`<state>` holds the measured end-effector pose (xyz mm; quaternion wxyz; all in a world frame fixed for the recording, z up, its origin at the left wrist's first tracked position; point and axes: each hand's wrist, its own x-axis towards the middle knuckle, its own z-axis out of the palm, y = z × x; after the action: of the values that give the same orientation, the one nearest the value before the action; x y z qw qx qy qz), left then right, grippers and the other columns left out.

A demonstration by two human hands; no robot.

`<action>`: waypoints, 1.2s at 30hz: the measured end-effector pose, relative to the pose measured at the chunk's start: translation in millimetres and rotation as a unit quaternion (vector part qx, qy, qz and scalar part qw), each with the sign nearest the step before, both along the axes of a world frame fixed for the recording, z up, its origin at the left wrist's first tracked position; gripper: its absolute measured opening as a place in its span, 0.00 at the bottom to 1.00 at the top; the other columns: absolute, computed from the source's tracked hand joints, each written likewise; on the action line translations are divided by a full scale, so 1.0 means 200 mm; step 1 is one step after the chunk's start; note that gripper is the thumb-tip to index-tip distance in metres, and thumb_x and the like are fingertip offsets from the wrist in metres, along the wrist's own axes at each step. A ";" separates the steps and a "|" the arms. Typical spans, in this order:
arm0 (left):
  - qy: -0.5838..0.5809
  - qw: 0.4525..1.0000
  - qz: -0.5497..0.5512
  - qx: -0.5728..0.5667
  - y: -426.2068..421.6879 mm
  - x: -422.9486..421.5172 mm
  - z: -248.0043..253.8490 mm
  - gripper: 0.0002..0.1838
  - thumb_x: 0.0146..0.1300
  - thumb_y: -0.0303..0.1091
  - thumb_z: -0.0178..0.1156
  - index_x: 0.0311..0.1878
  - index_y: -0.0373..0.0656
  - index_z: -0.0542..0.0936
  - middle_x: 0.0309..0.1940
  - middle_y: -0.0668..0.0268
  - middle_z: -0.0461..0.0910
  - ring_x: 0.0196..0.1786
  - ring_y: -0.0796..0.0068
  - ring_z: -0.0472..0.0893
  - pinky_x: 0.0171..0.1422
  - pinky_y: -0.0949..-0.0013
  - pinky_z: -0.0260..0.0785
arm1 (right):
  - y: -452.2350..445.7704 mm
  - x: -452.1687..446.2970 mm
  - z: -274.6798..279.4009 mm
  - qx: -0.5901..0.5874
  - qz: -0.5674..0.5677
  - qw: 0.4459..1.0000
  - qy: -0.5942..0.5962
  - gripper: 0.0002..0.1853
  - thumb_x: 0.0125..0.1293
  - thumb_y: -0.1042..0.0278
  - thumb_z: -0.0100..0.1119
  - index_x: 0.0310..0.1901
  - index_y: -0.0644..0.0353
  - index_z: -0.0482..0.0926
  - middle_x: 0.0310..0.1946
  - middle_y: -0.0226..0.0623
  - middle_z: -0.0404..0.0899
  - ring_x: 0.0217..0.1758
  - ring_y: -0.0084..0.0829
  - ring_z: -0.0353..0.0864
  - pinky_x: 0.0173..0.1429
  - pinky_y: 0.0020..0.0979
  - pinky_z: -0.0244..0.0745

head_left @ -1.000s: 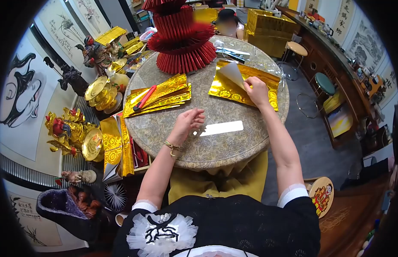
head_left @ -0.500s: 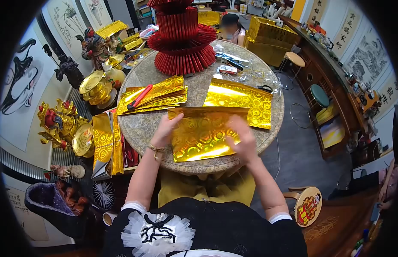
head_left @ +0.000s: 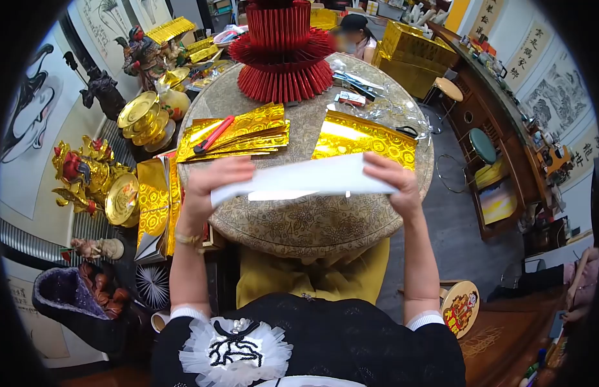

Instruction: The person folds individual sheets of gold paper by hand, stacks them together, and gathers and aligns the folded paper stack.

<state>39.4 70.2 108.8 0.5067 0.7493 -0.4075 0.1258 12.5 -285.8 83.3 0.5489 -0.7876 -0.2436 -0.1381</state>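
My left grip (head_left: 212,184) and right grip (head_left: 397,182) are closed on opposite ends of a white-faced sheet (head_left: 306,177), raised mid-frame above the desk (head_left: 306,222); blur on my feed leaves any fold uncertain. I'd judge it partway: this sheet isn't set down, fanned gold-foil sheets (head_left: 257,126) lie upper left of centre, more gold foil (head_left: 370,140) upper right.

The left grip (head_left: 212,184) and right grip (head_left: 399,183) hold a sheet (head_left: 299,177), white face showing, above the worktop (head_left: 299,226). Beyond — a knife (head_left: 217,133) on a gold stack (head_left: 266,124), gold paper (head_left: 364,138) and a red tower (head_left: 283,61).
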 end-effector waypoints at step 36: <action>-0.010 0.938 0.216 0.270 -0.34 -0.20 -0.56 0.18 0.57 0.34 0.58 0.51 0.41 0.75 0.54 0.57 0.72 0.60 0.58 0.69 0.62 0.56 0.60 | 0.33 0.00 -0.38 -0.275 -0.369 0.879 0.125 0.30 0.52 0.63 0.64 0.57 0.60 0.65 0.34 0.50 0.78 0.38 0.48 0.78 0.40 0.41 0.72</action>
<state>-0.1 2.6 -3.8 0.2417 0.9265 -0.2599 0.1250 13.3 -220.4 8.2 0.2457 -0.9503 0.1076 -0.1584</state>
